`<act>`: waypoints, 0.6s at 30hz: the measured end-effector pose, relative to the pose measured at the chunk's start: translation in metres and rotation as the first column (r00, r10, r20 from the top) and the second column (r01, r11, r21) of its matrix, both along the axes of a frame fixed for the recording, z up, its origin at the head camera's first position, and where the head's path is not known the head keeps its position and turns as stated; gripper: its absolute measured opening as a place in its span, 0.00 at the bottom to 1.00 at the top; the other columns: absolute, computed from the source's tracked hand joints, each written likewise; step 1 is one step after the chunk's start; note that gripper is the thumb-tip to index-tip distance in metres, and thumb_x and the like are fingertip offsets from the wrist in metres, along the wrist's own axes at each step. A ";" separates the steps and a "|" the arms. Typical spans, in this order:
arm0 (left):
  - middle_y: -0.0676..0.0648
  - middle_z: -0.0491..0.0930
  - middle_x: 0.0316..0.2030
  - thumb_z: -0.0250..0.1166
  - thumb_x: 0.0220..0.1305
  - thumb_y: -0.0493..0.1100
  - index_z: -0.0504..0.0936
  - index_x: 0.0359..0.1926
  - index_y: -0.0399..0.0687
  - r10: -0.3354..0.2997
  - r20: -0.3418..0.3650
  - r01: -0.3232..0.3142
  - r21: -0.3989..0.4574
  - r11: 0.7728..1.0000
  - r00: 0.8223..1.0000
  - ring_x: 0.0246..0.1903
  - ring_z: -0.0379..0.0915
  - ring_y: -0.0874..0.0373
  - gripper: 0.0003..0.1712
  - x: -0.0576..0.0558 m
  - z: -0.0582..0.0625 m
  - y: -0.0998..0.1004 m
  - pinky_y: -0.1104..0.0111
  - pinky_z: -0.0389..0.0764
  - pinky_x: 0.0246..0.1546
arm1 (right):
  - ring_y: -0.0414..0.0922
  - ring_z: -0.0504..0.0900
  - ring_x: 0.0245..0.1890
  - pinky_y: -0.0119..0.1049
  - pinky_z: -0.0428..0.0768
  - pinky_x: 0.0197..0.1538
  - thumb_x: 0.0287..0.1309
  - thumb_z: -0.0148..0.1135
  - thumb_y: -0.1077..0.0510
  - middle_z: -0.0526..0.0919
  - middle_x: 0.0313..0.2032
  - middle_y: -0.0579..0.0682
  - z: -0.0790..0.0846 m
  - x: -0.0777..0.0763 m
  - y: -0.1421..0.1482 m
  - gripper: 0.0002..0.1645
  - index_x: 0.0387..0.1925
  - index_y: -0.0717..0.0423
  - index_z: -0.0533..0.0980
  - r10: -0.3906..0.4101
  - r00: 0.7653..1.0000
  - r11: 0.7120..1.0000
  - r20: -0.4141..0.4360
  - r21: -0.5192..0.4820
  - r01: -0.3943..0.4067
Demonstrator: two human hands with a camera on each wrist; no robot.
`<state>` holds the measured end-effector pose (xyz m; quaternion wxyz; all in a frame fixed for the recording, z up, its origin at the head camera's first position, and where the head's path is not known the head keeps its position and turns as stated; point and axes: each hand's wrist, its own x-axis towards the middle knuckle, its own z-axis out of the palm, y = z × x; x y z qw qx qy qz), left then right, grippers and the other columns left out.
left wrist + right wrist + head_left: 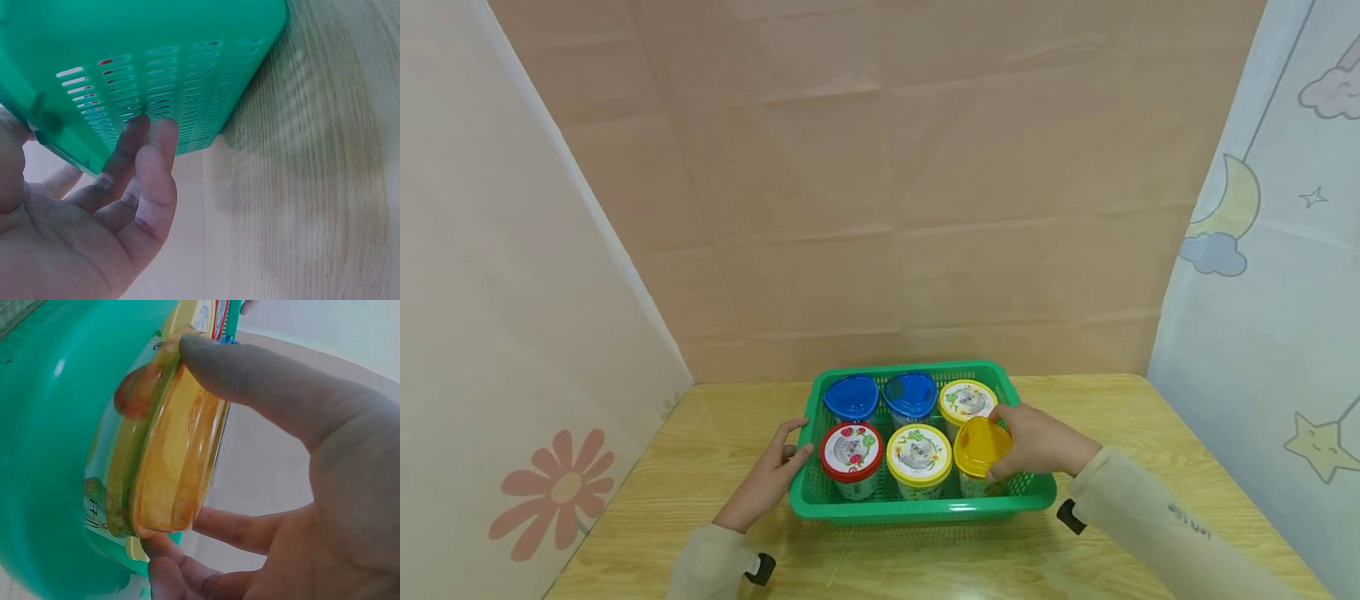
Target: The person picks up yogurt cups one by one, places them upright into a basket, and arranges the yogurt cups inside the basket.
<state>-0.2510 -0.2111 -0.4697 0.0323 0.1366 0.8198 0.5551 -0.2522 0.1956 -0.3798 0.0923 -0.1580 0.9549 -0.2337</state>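
Note:
My right hand [1036, 439] grips a jar with a see-through yellow lid [982, 447] at the front right of a green plastic basket [925, 507]. In the right wrist view, the thumb lies on one side of the yellow lid [178, 450] and fingertips touch the other. My left hand [767, 479] rests at the basket's left rim. Its loosely bent fingers [156, 181] are by the slotted outer wall [169, 69]. Inside the basket stand a red-lidded jar [852, 451], two yellow-rimmed jars with printed lids [919, 454] [967, 401], and two blue-lidded jars [852, 397] [910, 394].
The basket stands on a light wooden table [730, 433] near a tan backdrop [880, 192]. A white panel with a flower print [561, 490] is at the left, and one with moon and star prints [1228, 200] at the right.

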 end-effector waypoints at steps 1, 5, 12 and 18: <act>0.35 0.80 0.51 0.51 0.78 0.52 0.53 0.75 0.53 0.002 -0.001 -0.002 -0.003 1.000 1.000 0.45 0.81 0.48 0.31 0.000 0.000 0.000 0.65 0.81 0.42 | 0.47 0.75 0.36 0.44 0.81 0.39 0.33 0.85 0.47 0.78 0.42 0.53 0.000 0.000 0.000 0.52 0.59 0.66 0.71 -0.002 1.000 1.000 -0.005 0.006 0.003; 0.37 0.81 0.49 0.51 0.78 0.53 0.55 0.75 0.54 0.024 -0.013 -0.024 -0.028 0.999 1.000 0.43 0.80 0.51 0.31 0.001 -0.001 0.000 0.64 0.80 0.40 | 0.50 0.75 0.40 0.48 0.81 0.41 0.33 0.85 0.43 0.77 0.48 0.57 0.000 0.002 -0.002 0.56 0.62 0.65 0.69 -0.013 1.000 0.999 -0.028 0.042 0.014; 0.40 0.77 0.53 0.49 0.78 0.57 0.60 0.74 0.58 0.122 -0.057 -0.127 -0.089 0.988 0.991 0.41 0.78 0.54 0.29 0.004 -0.003 -0.002 0.61 0.80 0.37 | 0.66 0.72 0.54 0.66 0.76 0.49 0.39 0.78 0.32 0.70 0.58 0.72 0.004 0.009 0.004 0.66 0.70 0.66 0.63 -0.028 0.993 0.997 -0.115 0.072 0.037; 0.31 0.69 0.63 0.47 0.78 0.59 0.61 0.75 0.45 0.199 -0.296 -0.302 -0.358 0.883 0.934 0.57 0.71 0.36 0.34 0.012 0.004 -0.010 0.40 0.73 0.53 | 0.69 0.71 0.55 0.67 0.73 0.51 0.54 0.62 0.23 0.68 0.60 0.73 -0.001 0.010 0.022 0.61 0.71 0.64 0.62 -0.101 0.936 0.991 -0.338 0.049 0.125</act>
